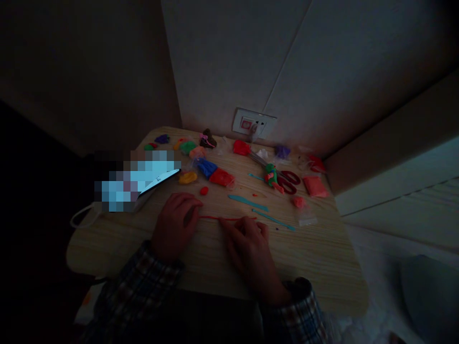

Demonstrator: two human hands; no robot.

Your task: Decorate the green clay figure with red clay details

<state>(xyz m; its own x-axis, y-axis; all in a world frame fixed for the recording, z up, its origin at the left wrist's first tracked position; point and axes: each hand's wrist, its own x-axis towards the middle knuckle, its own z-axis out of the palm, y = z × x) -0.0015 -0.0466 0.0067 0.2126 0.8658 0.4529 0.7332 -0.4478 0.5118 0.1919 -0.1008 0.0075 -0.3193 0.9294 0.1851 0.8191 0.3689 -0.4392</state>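
A thin red clay strand (210,217) lies across the wooden table in front of me. My left hand (175,224) is curled at its left end, with thumb and fingertips closed on it. My right hand (249,241) has thumb and index finger together on the strand's middle, its other fingers bent. Beyond the right hand, the strand's right end shows. Just above the strand sits a small red clay ball (204,191). Two flat blue modelling tools, one broad (248,202) and one slim (274,220), lie behind the right hand.
Scissors (289,182) with dark red handles lie behind, a green clay figure (270,174) over them. Blue and red clay packs (215,173), a brown clay piece (208,139) and pink packets (315,186) surround them. A lit phone (158,179) leans at left; a wall socket (254,123) is behind.
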